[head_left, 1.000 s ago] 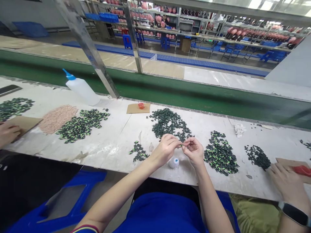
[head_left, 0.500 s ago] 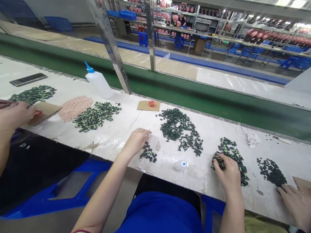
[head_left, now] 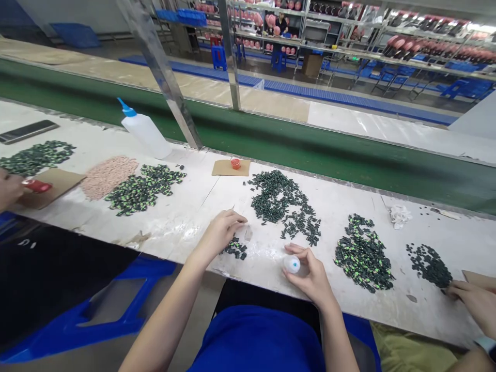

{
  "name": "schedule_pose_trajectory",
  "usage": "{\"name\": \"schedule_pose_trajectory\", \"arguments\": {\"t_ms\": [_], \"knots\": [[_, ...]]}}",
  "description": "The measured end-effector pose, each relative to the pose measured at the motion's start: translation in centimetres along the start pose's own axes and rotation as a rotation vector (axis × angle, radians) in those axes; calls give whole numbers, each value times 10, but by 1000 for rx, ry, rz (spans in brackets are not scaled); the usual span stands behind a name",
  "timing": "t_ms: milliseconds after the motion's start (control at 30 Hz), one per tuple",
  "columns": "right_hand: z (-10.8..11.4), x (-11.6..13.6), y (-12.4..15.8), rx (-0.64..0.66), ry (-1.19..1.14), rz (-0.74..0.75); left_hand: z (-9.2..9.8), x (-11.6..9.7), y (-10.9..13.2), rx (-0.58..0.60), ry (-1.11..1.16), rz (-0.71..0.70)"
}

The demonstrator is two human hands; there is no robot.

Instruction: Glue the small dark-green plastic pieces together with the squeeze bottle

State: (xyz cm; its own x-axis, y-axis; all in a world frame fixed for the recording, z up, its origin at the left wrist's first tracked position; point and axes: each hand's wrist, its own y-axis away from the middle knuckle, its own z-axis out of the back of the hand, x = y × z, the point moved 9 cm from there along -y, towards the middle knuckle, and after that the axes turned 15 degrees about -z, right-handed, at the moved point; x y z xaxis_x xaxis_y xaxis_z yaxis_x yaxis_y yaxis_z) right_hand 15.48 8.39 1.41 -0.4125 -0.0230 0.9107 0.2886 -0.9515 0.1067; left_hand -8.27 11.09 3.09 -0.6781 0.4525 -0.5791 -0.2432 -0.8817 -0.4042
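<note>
My right hand [head_left: 310, 273] curls around a small white squeeze bottle [head_left: 291, 264] with a blue tip, thumb on the near side and forefinger on the far side. My left hand [head_left: 219, 235] hovers low over the table with its fingertips pinched together; whatever they hold is too small to make out. Just below those fingers lies a little pile of black and green pieces [head_left: 237, 249]. Beyond both hands spreads a pile of dark green, rod-like pieces [head_left: 275, 199]. Right of my right hand is a heap of black pieces with bright green marks [head_left: 362, 256].
Farther left are a pink pile [head_left: 108, 175], another black-green pile [head_left: 143, 188] and a large white bottle [head_left: 145, 135]. A red cap [head_left: 235, 163] sits on cardboard. Co-workers' hands [head_left: 10, 188] work at both sides. A metal post [head_left: 165, 77] rises behind the table.
My right hand has left the black-green heap, moved left and closed around the small squeeze bottle. My left hand stays near the little pile, fingertips pinched. The view has shifted slightly.
</note>
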Motion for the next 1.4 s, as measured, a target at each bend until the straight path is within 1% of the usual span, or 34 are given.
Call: {"name": "schedule_pose_trajectory", "arguments": {"t_ms": [67,133,233,300,433,600,767,933,1167,1400], "knots": [[7,-4,0,-46,-99,-57,-12,-16,-2,-24,158,-4],[13,-7,0,-106,-152,-101,-29,-27,-1,-14,237,19],[19,-11,-1,-199,-251,-147,-52,-36,2,54,244,19],[22,-17,-2,-262,-336,-191,-60,-34,6,79,193,32],[18,-30,-1,-372,-434,-292,-62,-27,11,110,140,36],[6,-30,-3,-425,-411,-318,-63,-26,12,133,134,19],[0,-30,-4,-413,-374,-354,-64,-24,10,143,124,27],[-3,-31,-5,-378,-370,-361,-63,-22,9,175,113,75],[-4,-33,-6,-361,-369,-378,-61,-24,7,176,95,37],[-5,-33,-6,-375,-355,-388,-64,-23,7,250,85,117]]}}
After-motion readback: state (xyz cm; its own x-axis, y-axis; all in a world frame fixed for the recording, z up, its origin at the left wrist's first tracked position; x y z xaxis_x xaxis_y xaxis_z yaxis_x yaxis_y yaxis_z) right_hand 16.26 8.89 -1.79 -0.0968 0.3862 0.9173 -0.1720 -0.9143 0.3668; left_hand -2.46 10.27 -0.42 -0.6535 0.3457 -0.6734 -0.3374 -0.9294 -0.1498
